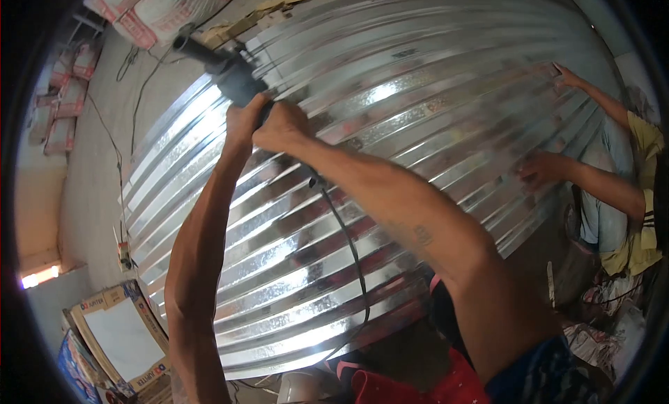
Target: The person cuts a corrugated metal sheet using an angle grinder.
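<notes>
Both my hands are wrapped round a dark corded power tool, which looks like an angle grinder, held above a shiny corrugated metal sheet. My left hand closes on the near end of its body, and my right hand grips right beside it. A stubby black handle sticks out toward the upper left. The tool's head is blurred, so I cannot see its disc or whether it touches the sheet. From below my hands a black cord hangs down across the ridges.
At the right, another person in a yellow top crouches with both hands at the sheet's edge. White sacks lie at the upper left, more stacked sacks by the wall. Cartons stand lower left; loose wires cross the floor.
</notes>
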Demonstrator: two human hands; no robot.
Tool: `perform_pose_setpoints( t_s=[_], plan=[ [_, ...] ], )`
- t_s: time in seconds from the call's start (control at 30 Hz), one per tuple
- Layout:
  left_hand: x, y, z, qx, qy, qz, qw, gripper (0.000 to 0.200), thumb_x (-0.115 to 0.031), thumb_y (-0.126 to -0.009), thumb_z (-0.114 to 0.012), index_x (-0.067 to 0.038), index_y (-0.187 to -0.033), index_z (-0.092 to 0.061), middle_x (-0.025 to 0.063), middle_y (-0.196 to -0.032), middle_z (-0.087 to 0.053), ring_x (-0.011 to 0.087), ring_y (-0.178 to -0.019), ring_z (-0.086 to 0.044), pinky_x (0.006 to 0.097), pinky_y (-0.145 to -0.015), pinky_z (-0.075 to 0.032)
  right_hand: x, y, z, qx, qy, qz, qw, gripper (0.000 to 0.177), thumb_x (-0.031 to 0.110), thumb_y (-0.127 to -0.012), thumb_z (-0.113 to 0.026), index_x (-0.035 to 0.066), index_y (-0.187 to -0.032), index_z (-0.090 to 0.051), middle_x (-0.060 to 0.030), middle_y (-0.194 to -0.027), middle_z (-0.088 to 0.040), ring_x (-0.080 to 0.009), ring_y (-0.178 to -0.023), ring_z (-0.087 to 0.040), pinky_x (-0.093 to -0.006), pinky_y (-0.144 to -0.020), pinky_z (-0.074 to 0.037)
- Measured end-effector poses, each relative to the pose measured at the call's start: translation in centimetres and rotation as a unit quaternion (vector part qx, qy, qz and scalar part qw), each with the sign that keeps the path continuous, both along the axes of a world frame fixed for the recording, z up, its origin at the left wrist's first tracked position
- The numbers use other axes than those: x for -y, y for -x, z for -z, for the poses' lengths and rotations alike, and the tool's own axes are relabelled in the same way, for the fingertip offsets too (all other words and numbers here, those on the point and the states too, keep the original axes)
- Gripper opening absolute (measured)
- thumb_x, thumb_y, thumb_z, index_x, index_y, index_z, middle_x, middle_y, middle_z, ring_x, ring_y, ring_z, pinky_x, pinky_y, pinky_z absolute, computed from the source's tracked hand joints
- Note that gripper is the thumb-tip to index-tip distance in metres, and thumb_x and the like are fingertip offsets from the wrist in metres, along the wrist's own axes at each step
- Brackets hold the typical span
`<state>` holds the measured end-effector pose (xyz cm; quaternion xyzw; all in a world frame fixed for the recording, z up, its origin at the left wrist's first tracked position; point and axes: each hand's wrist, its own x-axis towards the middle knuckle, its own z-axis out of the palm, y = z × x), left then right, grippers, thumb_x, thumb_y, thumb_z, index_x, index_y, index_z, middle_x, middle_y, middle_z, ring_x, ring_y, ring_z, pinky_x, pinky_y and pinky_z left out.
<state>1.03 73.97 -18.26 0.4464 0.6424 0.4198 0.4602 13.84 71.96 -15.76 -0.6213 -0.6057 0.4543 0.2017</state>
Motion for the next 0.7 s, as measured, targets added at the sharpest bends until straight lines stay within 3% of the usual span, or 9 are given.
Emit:
perform_pose_setpoints(
  t_s=[0.13,0.23,0.33,0.43,0.7],
  plan=[
    [1.4,0.7,-0.3,0.013,0.026,-0.020,0.999,0.038,-0.033,-0.082,-0.075,0.002,-0.096,-0.070,0.0065,-0.084,-0.068,0.0155,-0.071,-0.062,0.0330,-0.067,-0.049,1.1,0.6,-0.4,-0.025,0.000,0.003,1.000,0.036,0.018,-0.069,-0.075,-0.008,-0.094,-0.071,-0.0305,-0.102,-0.071,-0.0386,-0.105,-0.070,-0.0427,-0.090,-0.057],
    [2.2,1.1,-0.4,0.026,0.036,-0.024,0.999,0.038,-0.034,-0.084,-0.073,0.001,-0.097,-0.068,0.0056,-0.085,-0.067,0.0153,-0.072,-0.061,0.0316,-0.068,-0.048,1.5,0.8,-0.3,-0.051,0.063,-0.014,0.997,0.036,0.017,-0.072,-0.073,-0.010,-0.095,-0.068,-0.0304,-0.095,-0.071,-0.0380,-0.098,-0.073,-0.0421,-0.087,-0.058],
    [2.8,1.4,-0.6,0.008,0.068,-0.010,0.998,0.037,-0.034,-0.085,-0.073,0.001,-0.097,-0.067,0.0054,-0.085,-0.066,0.0148,-0.074,-0.061,0.0310,-0.069,-0.048,2.3,0.9,-0.2,-0.017,-0.018,-0.002,1.000,0.035,0.015,-0.073,-0.072,-0.011,-0.096,-0.066,-0.0268,-0.085,-0.072,-0.0363,-0.086,-0.075,-0.0412,-0.081,-0.060],
    [2.7,0.7,-0.4,0.017,0.045,-0.024,0.999,0.035,-0.033,-0.086,-0.072,0.001,-0.096,-0.068,0.0056,-0.083,-0.067,0.0143,-0.071,-0.061,0.0309,-0.067,-0.048,1.9,0.5,-0.3,-0.040,0.055,-0.015,0.998,0.034,0.014,-0.073,-0.071,-0.012,-0.096,-0.066,-0.0259,-0.083,-0.072,-0.0361,-0.084,-0.075,-0.0406,-0.079,-0.060],
    [1.4,-1.2,0.5,0.025,0.003,0.019,0.999,0.033,-0.031,-0.084,-0.074,0.001,-0.094,-0.071,0.0053,-0.082,-0.069,0.0130,-0.068,-0.062,0.0304,-0.064,-0.049,0.8,-1.2,0.2,0.006,0.080,-0.012,0.997,0.044,0.021,-0.072,-0.072,-0.010,-0.102,-0.069,-0.0321,-0.107,-0.070,-0.0391,-0.107,-0.070,-0.0423,-0.091,-0.057]
  ],
)
